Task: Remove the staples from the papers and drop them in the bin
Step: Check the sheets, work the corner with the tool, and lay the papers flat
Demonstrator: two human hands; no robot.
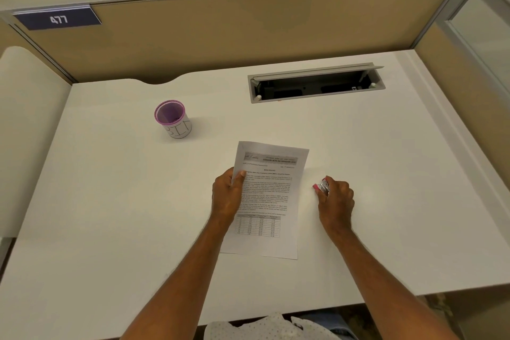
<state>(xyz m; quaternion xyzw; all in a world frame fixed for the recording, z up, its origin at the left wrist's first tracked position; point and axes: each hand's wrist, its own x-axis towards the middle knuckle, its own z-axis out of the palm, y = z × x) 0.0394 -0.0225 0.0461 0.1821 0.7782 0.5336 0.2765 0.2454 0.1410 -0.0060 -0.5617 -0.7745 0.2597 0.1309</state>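
Note:
Printed papers [271, 196] lie on the white desk [110, 215] in front of me, slightly tilted. My left hand [227, 196] grips their left edge, thumb on top of the sheet. To the right of the papers, my right hand [335, 196] is closed around a small red and silver staple remover [321, 186], low over the desk. A purple-rimmed cup marked BIN [173, 119] stands upright at the back left, apart from both hands. No staple is clear enough to make out.
An open grey cable tray [316, 85] is sunk into the desk at the back right. Beige partition walls [248, 30] close the back and right sides. The desk's front edge runs just above my lap.

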